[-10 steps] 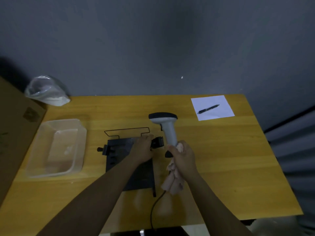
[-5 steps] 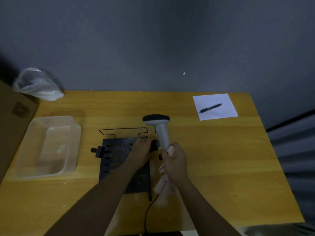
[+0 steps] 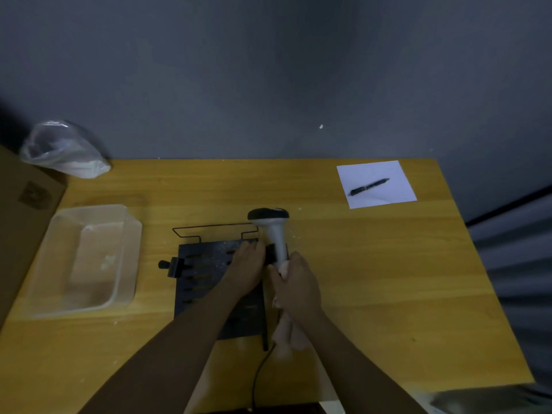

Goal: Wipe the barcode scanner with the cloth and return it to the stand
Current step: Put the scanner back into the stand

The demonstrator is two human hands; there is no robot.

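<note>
The grey barcode scanner (image 3: 273, 227) with its dark head stands upright at the right edge of the flat black stand (image 3: 209, 264). My right hand (image 3: 295, 286) grips the scanner's handle together with the pale pink cloth (image 3: 288, 330), which hangs below my fist. My left hand (image 3: 246, 268) rests flat on the stand's right side, its fingers touching the black clamp beside the scanner's handle. A black cable (image 3: 259, 375) runs from the scanner toward the table's front edge.
A clear plastic tub (image 3: 89, 258) sits left of the stand on the wooden table (image 3: 373, 264). A plastic bag (image 3: 64, 150) lies at the back left, by a cardboard box (image 3: 27, 210). A pen (image 3: 369, 186) lies on white paper (image 3: 388, 171) at the back right.
My right hand has carried the scanner and cloth leftward, closer to the stand's right clamp. My left hand has stayed on the stand.
</note>
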